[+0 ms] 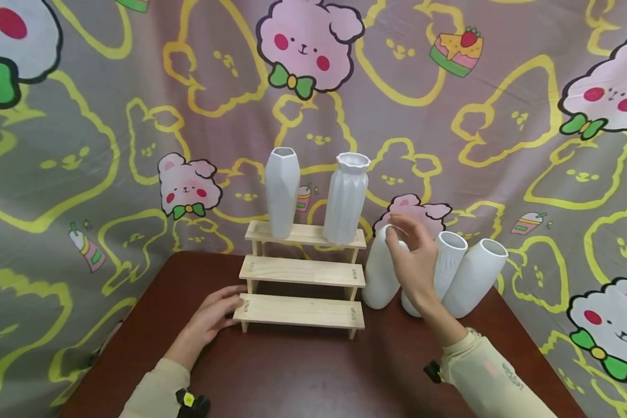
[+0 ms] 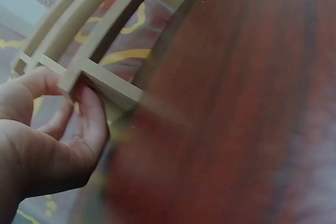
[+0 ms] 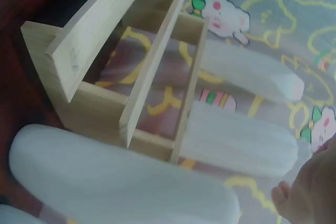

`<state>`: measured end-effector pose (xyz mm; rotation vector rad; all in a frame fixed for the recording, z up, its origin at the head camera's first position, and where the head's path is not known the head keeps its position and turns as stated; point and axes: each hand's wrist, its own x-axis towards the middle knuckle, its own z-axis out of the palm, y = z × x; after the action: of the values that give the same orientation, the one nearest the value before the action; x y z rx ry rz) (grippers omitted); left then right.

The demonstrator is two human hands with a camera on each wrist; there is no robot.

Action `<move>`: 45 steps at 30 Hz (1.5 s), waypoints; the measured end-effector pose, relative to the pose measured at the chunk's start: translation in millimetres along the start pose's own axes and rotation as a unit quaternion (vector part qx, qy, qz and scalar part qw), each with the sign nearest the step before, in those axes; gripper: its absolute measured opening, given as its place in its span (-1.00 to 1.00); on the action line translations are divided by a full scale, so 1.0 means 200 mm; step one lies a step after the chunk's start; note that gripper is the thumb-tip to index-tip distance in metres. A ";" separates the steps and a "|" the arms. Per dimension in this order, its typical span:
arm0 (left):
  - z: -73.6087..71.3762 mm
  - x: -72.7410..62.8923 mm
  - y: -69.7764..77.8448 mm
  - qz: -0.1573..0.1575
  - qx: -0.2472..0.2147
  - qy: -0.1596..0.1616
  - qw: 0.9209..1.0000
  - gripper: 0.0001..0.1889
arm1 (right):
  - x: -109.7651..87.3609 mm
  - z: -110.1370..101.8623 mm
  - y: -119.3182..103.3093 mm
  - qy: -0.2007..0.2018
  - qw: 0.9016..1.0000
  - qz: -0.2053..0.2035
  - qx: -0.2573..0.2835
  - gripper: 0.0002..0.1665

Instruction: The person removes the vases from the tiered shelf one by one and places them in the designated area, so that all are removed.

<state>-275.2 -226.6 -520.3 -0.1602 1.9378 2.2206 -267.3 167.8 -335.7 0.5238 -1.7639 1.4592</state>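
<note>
A three-step light wooden stand [image 1: 300, 312] is on the table. My left hand [image 1: 216, 312] is at its left end, and in the left wrist view its thumb and fingers grip the end of a step [image 2: 73, 74]. My right hand [image 1: 417, 266], thumb and fingers loosely curved and apart, overlaps the top of a smooth white vase [image 1: 378, 278] right of the stand. In the right wrist view a gap shows between that hand [image 3: 310, 190] and the vase's top [image 3: 121, 177]. The top step carries a faceted white vase [image 1: 282, 194] and a pleated white vase [image 1: 346, 203].
Two more white vases, one textured [image 1: 447, 264] and one smooth [image 1: 474, 281], stand close together behind and right of my right forearm. A cartoon-print curtain [image 1: 230, 133] hangs behind and at both sides of the dark red-brown table [image 1: 303, 371].
</note>
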 end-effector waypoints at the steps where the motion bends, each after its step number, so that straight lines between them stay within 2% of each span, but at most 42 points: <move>1: 0.00 -0.01 0.02 0.009 0.020 -0.002 1.000 -0.39 | 0.01 0.02 0.01 -0.014 1.000 0.009 -0.009 -0.68; 4: 0.01 -0.03 0.09 0.052 0.081 0.000 0.995 -0.23 | 0.05 0.08 0.02 -0.065 0.996 0.045 -0.044 -0.59; 7: 0.02 -0.04 0.15 0.114 0.155 0.010 0.981 -0.03 | 0.08 0.14 0.03 -0.118 0.986 0.084 -0.080 -0.41; 9: 0.04 -0.05 0.16 0.157 0.201 0.012 0.967 0.07 | 0.11 0.17 0.06 -0.146 0.978 0.109 -0.098 -0.25; 12: 0.06 -0.06 0.16 0.212 0.268 0.009 0.940 0.15 | 0.15 0.22 0.10 -0.170 0.969 0.138 -0.117 -0.05; 15: 0.08 -0.07 0.14 0.249 0.316 0.008 0.915 0.19 | 0.18 0.27 0.13 -0.179 0.962 0.168 -0.122 0.12; 17: 0.08 -0.07 0.12 0.255 0.339 0.007 0.906 0.21 | 0.20 0.30 0.15 -0.182 0.955 0.196 -0.127 0.20; 19: 0.09 -0.08 0.10 0.251 0.355 0.000 0.901 0.21 | 0.21 0.32 0.16 -0.184 0.950 0.219 -0.126 0.25; 22: 0.08 -0.08 0.09 0.236 0.370 -0.020 0.898 0.21 | 0.23 0.35 0.17 -0.181 0.945 0.246 -0.116 0.24; 25: 0.09 -0.08 0.09 0.236 0.367 -0.034 0.899 0.24 | 0.24 0.37 0.19 -0.169 0.946 0.258 -0.099 0.18; 29: 0.10 -0.08 0.10 0.234 0.349 -0.046 0.906 0.27 | 0.25 0.38 0.22 -0.149 0.950 0.258 -0.094 0.08; 33: 0.12 -0.08 0.09 0.214 0.343 -0.051 0.913 0.25 | 0.24 0.39 0.25 -0.113 0.957 0.250 -0.092 -0.05; 38: 0.15 -0.08 0.09 0.192 0.335 -0.042 0.922 0.24 | 0.26 0.39 0.26 -0.087 0.964 0.242 -0.072 -0.16; 42: 0.16 -0.07 0.10 0.186 0.317 -0.026 0.930 0.23 | 0.28 0.40 0.27 -0.088 0.966 0.233 -0.066 -0.15; 45: 0.16 -0.08 0.09 0.174 0.308 -0.018 0.935 0.23 | 0.27 0.41 0.28 -0.094 0.964 0.236 -0.074 -0.15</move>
<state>-262.3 -197.8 -495.8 0.3361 2.6908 1.6379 -367.0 113.2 -333.3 0.1678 -2.2392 1.6129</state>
